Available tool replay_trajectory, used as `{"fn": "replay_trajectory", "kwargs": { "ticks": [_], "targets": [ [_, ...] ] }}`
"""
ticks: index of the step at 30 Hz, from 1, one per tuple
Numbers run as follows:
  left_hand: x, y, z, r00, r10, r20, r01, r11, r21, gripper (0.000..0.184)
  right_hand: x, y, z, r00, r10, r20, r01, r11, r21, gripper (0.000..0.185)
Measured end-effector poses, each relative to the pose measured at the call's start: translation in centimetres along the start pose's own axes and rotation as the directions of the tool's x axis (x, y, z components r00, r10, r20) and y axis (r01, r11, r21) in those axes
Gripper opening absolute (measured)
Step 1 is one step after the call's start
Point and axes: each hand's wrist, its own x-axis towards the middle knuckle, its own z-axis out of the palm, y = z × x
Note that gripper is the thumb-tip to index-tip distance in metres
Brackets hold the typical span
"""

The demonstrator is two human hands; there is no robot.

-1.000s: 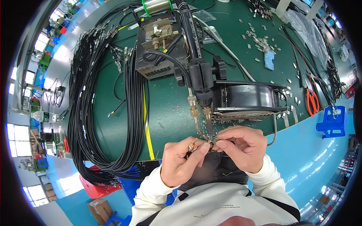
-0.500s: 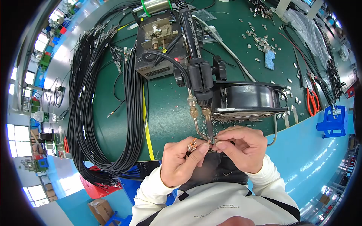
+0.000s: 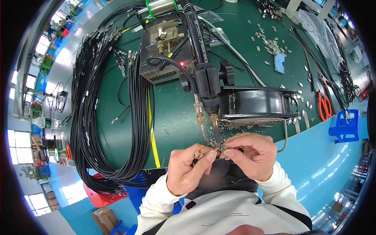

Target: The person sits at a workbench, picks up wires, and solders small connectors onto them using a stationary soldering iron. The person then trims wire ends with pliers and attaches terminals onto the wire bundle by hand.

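My left hand (image 3: pixel 190 168) is closed on several small copper-coloured metal pieces (image 3: pixel 199 152), which stick up between thumb and fingers. Its thumb tip meets the fingertips of my right hand (image 3: pixel 252 154) just below the soldering iron (image 3: pixel 216 131). My right hand is pinched on a small metal part (image 3: pixel 223 147) right by the iron's tip. A thin bent solder feed tube (image 3: pixel 205 133) comes down beside the iron to the same spot. Whether the iron touches the part is hidden by the fingers.
A black clamp (image 3: pixel 207 80) holds the iron over the table edge. A black fan (image 3: pixel 258 103) stands at its right, a control box (image 3: pixel 166 51) behind. Bundled black cables (image 3: pixel 135 117) lie left. Small metal pieces (image 3: pixel 270 46), blue sponge (image 3: pixel 279 62) and orange-handled pliers (image 3: pixel 324 106) lie right.
Both hands stay almost still at the iron's tip. The red light on the control box looks brighter, and the view has shifted very slightly.
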Motion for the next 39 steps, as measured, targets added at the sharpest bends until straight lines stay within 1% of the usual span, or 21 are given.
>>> {"fn": "replay_trajectory", "kwargs": {
  "ticks": [5, 9, 15, 19, 25, 29, 35, 36, 37, 39],
  "targets": [
    [0.0, 0.1, 0.0, 1.0, 0.001, 0.011, -0.002, 1.0, 0.014, 0.012, -0.1, 0.0, 0.1, 1.0, -0.006, -0.017, 0.006, 1.0, 0.017, 0.019],
    [-0.5, -0.4, 0.1, 0.999, 0.035, -0.01, -0.034, 0.993, 0.11, 0.011, -0.8, -0.7, 0.0, 0.995, 0.06, -0.073, -0.07, 0.989, -0.133, 0.021],
    [-0.6, -0.2, -0.3, 0.999, 0.008, 0.038, -0.014, 0.987, 0.161, 0.005, -1.0, -0.5, -0.5, 0.994, 0.059, -0.091, -0.067, 0.994, -0.088, 0.022],
    [-0.7, -0.6, -0.3, 0.998, 0.052, 0.041, -0.058, 0.986, 0.157, 0.006, -1.1, -0.5, -0.5, 0.997, 0.033, -0.066, -0.04, 0.993, -0.109, 0.021],
    [-0.8, -0.6, -0.6, 0.994, 0.062, 0.085, -0.078, 0.977, 0.199, 0.008, -1.4, -0.6, -0.6, 0.997, 0.034, -0.071, -0.042, 0.992, -0.116, 0.02],
    [-0.9, -0.8, -0.6, 0.986, 0.126, 0.112, -0.144, 0.974, 0.176, 0.011, -1.7, -0.7, -0.7, 0.992, 0.073, -0.102, -0.08, 0.994, -0.069, 0.021],
    [-0.7, -0.8, -0.8, 0.972, 0.164, 0.171, -0.192, 0.968, 0.163, 0.014, -2.2, -1.8, -1.8, 0.992, 0.064, -0.108, -0.08, 0.986, -0.146, 0.023],
    [-0.7, -0.9, -0.8, 0.972, 0.169, 0.164, -0.194, 0.969, 0.154, 0.014, -2.2, -1.9, -2.5, 0.995, -0.035, -0.094, 0.006, 0.955, -0.298, 0.023],
    [-0.7, -0.9, -0.8, 0.973, 0.17, 0.155, -0.192, 0.97, 0.147, 0.014, -2.3, -1.9, -3.2, 0.99, -0.127, -0.065, 0.087, 0.895, -0.438, 0.024],
    [-0.9, -1.1, -0.8, 0.977, 0.165, 0.138, -0.183, 0.974, 0.134, 0.014, -2.4, -1.9, -4.3, 0.957, -0.287, 0.029, 0.231, 0.701, -0.675, 0.025]
  ]
}}
